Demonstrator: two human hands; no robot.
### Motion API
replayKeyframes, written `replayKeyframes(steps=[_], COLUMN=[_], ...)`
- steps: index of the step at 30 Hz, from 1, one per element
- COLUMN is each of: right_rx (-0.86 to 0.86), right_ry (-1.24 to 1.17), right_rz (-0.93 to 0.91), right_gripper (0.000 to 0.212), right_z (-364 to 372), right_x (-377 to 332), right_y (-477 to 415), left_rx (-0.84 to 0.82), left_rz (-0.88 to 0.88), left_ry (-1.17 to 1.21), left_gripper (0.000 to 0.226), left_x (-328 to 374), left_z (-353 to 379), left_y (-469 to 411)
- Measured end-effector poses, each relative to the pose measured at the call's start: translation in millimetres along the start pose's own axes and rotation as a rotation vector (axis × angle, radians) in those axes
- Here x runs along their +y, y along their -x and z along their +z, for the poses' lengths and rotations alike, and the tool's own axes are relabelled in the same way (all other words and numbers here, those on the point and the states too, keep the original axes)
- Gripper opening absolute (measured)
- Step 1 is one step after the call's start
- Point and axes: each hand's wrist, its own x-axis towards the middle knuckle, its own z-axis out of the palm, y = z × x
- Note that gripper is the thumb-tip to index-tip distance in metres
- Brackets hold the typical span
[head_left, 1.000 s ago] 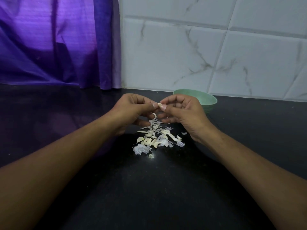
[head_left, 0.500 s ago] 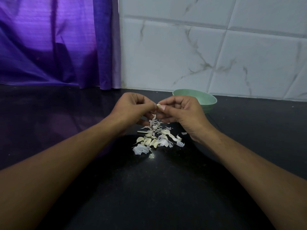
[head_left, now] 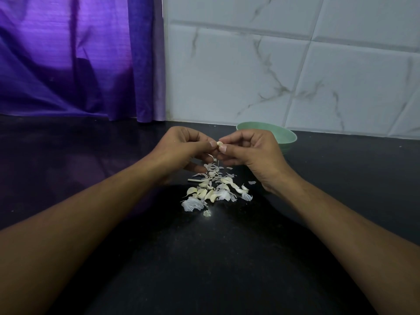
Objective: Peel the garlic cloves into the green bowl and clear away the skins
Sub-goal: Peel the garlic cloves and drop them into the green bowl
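Above a heap of garlic cloves and skins mid-counter, the left hand and right hand meet, both pinching one garlic clove, with the green bowl near the counter's back edge.

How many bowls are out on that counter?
1. The green bowl sits at the back of the dark counter by the tiled wall, partly hidden behind the right hand, which pinches a garlic clove together with the left hand.
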Motion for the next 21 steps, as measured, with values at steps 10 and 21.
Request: replayKeyframes(steps=[10,21], right_rx=[-0.034,-0.042], right_ry=[0.006,0.0], right_rz=[0.01,0.032], right_gripper=[0.015,0.02], right_z=[1.5,4.1], right_x=[1.0,2.3], right_y=[0.4,0.7], left_rx=[0.069,0.062], left_rz=[0.038,0.018], left_ry=[-0.054,-0.07], left_gripper=[0.01,0.013], left_x=[-1.3,-3.4], left_z=[3.7,6.6], left_y=[0.4,-1.4])
